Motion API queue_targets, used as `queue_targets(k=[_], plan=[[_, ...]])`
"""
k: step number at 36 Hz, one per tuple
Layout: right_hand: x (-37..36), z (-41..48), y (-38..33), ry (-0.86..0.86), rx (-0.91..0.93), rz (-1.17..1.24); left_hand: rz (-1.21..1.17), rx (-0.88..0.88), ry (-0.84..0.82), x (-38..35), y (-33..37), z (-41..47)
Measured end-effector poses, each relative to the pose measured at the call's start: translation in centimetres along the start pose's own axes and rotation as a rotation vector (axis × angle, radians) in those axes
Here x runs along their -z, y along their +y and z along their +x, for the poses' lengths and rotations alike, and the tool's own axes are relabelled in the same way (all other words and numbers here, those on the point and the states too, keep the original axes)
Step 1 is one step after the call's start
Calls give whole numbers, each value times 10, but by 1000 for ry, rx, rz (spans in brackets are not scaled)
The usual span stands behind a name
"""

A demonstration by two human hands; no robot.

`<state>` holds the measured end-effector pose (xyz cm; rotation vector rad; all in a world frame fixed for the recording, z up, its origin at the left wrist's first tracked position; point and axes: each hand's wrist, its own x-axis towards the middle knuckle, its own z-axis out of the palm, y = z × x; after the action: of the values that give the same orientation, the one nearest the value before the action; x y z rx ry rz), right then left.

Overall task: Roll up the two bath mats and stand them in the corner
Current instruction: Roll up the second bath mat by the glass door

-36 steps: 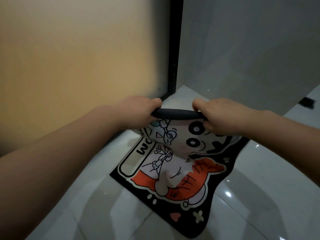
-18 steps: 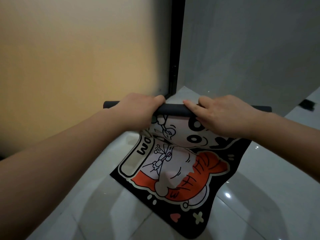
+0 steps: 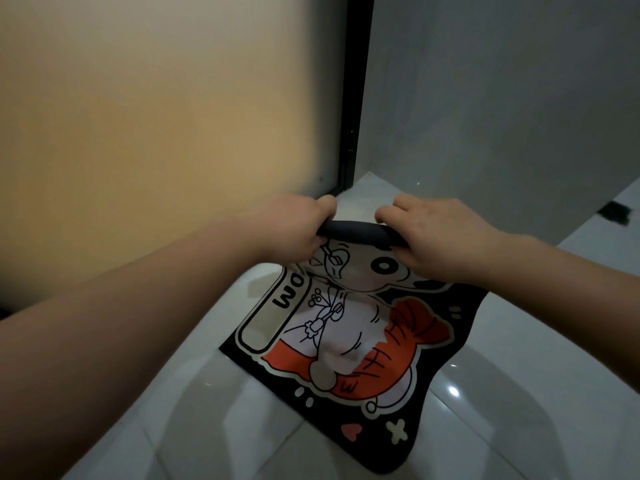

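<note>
- The bath mat (image 3: 349,341) hangs from both hands above the white tiled floor (image 3: 519,393), its lower part sagging down onto the tiles and buckled in soft folds.
- Its printed face shows a cartoon figure with black round eyes, an orange carrot shape, a pale label with dark letters, a small heart and a cross mark, all on a black ground.
- The top edge is wound into a dark rolled part (image 3: 360,233), a tight tube lying level between the 2 hands.
- The left hand (image 3: 294,226) is curled around the left end of the roll, fingers wrapped over the top and the thumb tucked beneath, gripping it.
- The right hand (image 3: 436,237) covers the right end, fingers bent over the tube and pressed down on it, so that end of the roll is hidden under the palm.
- Only 1 mat is in view.
- Beyond the hands, a frosted glass panel (image 3: 156,133) with a warm glow meets a black door frame (image 3: 356,98), and a grey wall (image 3: 502,98) runs off to the right; the 3 form a corner just behind the roll.
- A small dark object (image 3: 616,213) lies on the floor at the far right, too blurred to name.
</note>
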<state>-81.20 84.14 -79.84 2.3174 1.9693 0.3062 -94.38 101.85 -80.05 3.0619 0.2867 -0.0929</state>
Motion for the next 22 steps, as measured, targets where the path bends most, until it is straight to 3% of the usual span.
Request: queue_targets(k=[4,10,19,22], plan=[[-2,4,2,-111,-82,157,92,-66,115,-9,6,0],[1,3,0,3,-19,178,122,-145,196,-17,-4,3],[-2,5,-6,175,134,-26,-11,26,33,2,-2,5],[3,12,-5,224,83,-37,-143,86,33,3,0,6]])
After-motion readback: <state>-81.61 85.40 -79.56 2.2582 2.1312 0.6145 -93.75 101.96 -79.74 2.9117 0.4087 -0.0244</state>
